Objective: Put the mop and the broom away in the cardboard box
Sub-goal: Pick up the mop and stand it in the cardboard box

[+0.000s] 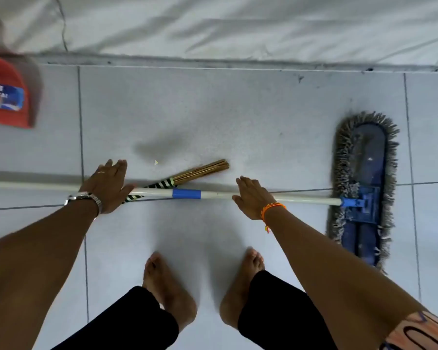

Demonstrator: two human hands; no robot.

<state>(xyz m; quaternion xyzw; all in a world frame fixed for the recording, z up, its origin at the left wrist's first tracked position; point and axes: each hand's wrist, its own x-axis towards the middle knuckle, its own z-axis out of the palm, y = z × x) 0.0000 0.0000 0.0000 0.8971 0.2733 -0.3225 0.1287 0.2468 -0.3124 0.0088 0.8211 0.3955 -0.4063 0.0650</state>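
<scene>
The mop lies flat on the tiled floor, its white pole (213,194) running left to right with a blue band near the middle and its blue fringed head (364,157) at the right. Under the pole lies the broom (200,170), a bundle of brown sticks with a black-and-white striped grip, slanting up to the right. My left hand (106,185) hovers over the pole left of the blue band, fingers stretched out. Right of the band, my right hand (253,197) is spread over the pole. Neither hand has closed around anything. No cardboard box is in view.
A red dustpan (5,97) with a blue label lies at the upper left. White creased fabric (238,26) runs along the far edge of the floor. My two bare feet (167,286) stand just below the pole on the grey tiles.
</scene>
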